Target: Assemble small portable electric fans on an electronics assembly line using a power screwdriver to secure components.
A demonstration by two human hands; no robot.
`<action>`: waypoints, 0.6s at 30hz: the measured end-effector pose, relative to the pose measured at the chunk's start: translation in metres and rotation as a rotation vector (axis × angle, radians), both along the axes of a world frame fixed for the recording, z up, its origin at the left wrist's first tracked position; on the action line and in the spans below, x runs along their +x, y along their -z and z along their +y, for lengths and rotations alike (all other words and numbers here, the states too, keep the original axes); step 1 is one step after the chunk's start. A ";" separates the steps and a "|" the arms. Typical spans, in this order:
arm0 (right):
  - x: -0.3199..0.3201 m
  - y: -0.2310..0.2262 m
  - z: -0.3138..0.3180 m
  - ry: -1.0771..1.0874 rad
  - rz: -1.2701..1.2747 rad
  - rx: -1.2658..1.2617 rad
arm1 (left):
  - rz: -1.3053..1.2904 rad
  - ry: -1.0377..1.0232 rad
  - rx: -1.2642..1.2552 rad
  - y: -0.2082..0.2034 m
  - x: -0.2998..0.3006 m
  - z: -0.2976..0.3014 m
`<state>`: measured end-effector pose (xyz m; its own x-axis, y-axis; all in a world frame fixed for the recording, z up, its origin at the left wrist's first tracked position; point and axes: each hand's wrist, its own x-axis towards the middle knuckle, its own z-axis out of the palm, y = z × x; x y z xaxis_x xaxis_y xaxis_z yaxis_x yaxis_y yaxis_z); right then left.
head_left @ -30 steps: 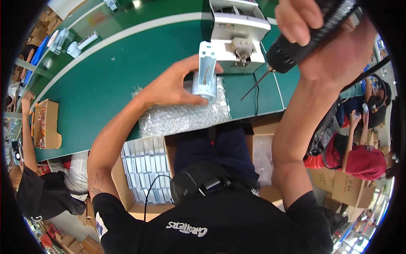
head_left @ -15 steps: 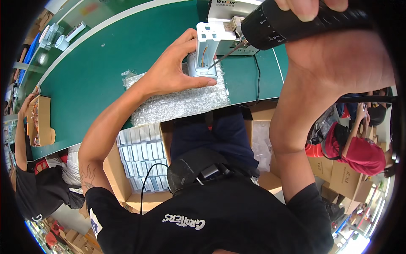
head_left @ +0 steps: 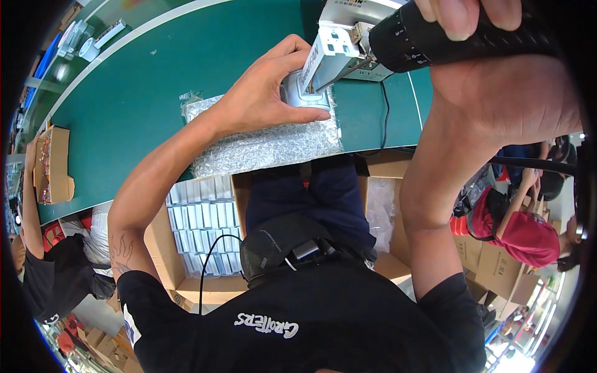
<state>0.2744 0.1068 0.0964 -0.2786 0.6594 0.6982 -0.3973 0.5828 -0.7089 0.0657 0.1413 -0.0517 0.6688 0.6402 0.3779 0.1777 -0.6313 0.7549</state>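
Note:
My left hand [head_left: 267, 93] is wrapped round the round base of a white plastic housing [head_left: 331, 53], thumb at the near side. The housing has an upright hollow column, now tilted to the right, with its opening facing right. In my right hand [head_left: 497, 81] is a black electric screwdriver [head_left: 404, 40], gripped around its body. Its long thin bit [head_left: 345, 73] slants down to the left into the foot of the column; the housing's edge hides the tip. Bubble wrap [head_left: 264, 152] lies under the housing.
Behind the housing stands a screw feeder machine [head_left: 367, 18] with a black cable [head_left: 387, 118] on the green table [head_left: 149, 93]. Below the table edge, a carton [head_left: 208, 286] holds several rows of white pieces. Co-workers sit at both sides; a small parts box [head_left: 59, 165] is far left.
The housing has been turned and tilted to the right in my left hand, so its column's side faces me more. The screwdriver has shifted slightly right, still angled into it.

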 end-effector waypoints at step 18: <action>0.005 -0.007 -0.010 -0.029 0.002 0.013 | 0.013 0.004 0.106 0.006 0.003 0.004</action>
<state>0.2793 0.0970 0.1038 -0.2963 0.6416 0.7075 -0.4158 0.5802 -0.7004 0.0683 0.1453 -0.0578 0.6762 0.5947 0.4349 0.1845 -0.7082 0.6815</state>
